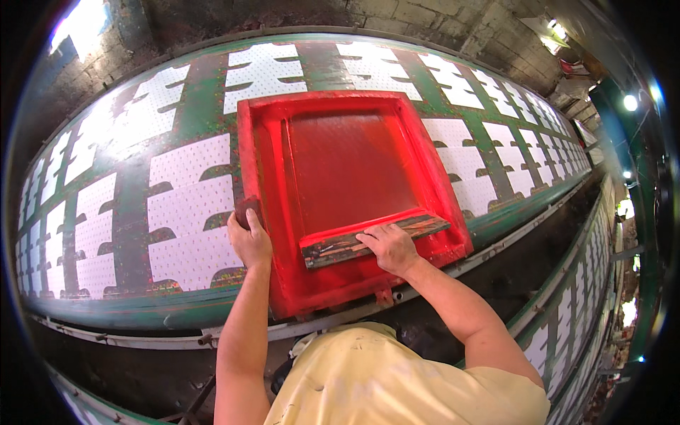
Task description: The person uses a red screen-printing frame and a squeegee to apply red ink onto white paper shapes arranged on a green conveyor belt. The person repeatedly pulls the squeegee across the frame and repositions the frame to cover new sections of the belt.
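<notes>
A red screen-printing frame point(418, 127) lies flat on the long green table, wet red ink spread over its mesh point(354, 163). My left hand point(251, 244) is closed on the frame's left side, thumb on top of the rim. Inside the frame, near its close side, a wooden squeegee point(329, 250) stained dark and red lies across the ink. My right hand point(393, 251) grips it right of the middle, fingers over its upper edge. The frame hides what lies under it.
White patterned cut fabric pieces point(191, 205) lie in two rows along the green table point(134, 312). A metal rail point(322, 327) runs along its near edge. Another table with white pieces point(567, 347) stands at the right. A block wall point(418, 18) rises behind.
</notes>
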The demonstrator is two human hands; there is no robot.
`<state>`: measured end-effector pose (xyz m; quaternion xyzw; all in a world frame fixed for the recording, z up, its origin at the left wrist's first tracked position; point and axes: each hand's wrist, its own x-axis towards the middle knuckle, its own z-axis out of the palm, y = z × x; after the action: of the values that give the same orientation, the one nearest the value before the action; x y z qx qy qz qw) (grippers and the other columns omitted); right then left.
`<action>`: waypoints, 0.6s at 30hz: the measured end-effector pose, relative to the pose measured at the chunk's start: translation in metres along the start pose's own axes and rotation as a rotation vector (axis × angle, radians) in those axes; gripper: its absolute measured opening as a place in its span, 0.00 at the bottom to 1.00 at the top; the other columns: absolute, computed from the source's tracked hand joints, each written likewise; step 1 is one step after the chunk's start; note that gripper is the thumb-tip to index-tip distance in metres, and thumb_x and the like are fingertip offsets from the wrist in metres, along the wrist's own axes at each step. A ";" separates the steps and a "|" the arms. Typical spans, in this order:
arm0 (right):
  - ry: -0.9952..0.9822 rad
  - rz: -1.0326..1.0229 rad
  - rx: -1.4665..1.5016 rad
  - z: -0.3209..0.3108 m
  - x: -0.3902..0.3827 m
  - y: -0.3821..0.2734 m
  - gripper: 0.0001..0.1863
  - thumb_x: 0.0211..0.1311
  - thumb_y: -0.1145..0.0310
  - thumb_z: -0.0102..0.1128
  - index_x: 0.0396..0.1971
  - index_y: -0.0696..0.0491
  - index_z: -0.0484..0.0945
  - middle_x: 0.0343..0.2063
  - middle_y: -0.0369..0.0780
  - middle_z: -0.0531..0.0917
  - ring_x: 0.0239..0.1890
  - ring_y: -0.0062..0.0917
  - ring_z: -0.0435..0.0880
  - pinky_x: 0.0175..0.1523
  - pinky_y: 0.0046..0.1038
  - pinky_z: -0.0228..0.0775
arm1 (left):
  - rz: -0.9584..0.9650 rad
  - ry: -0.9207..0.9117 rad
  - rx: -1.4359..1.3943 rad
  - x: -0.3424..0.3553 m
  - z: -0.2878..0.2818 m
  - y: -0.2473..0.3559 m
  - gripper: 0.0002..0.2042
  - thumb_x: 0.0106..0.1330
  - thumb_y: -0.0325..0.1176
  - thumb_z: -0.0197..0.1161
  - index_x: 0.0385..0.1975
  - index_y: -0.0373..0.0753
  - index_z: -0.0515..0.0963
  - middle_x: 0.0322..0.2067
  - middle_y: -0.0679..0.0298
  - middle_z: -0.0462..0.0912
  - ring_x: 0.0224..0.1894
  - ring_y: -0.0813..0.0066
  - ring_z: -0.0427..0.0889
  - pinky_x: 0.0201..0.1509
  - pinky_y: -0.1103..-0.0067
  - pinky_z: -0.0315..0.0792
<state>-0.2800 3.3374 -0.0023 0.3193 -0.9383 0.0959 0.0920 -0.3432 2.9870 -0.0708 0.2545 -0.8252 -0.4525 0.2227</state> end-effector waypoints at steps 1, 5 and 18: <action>-0.001 0.001 0.001 0.003 0.013 0.009 0.20 0.62 0.75 0.64 0.54 0.49 0.90 0.48 0.40 0.89 0.51 0.37 0.91 0.57 0.41 0.82 | 0.007 -0.004 -0.008 0.000 0.000 0.000 0.27 0.84 0.49 0.62 0.66 0.28 0.77 0.59 0.41 0.85 0.63 0.40 0.83 0.70 0.56 0.74; 0.002 0.009 -0.019 0.017 0.067 0.051 0.18 0.63 0.75 0.63 0.52 0.49 0.90 0.45 0.40 0.89 0.50 0.37 0.90 0.56 0.42 0.82 | -0.014 -0.020 -0.066 -0.001 0.000 0.001 0.24 0.84 0.46 0.62 0.64 0.29 0.78 0.57 0.43 0.85 0.60 0.44 0.84 0.68 0.57 0.74; -0.030 0.057 -0.104 0.058 0.252 0.187 0.15 0.66 0.74 0.62 0.50 0.47 0.89 0.43 0.43 0.88 0.49 0.38 0.91 0.52 0.43 0.83 | -0.039 0.006 -0.059 -0.005 0.000 0.009 0.19 0.86 0.40 0.62 0.63 0.30 0.79 0.53 0.50 0.86 0.56 0.56 0.85 0.65 0.64 0.76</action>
<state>-0.5977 3.3223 -0.0224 0.2887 -0.9520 0.0448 0.0915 -0.3409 2.9944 -0.0641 0.2653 -0.8055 -0.4802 0.2239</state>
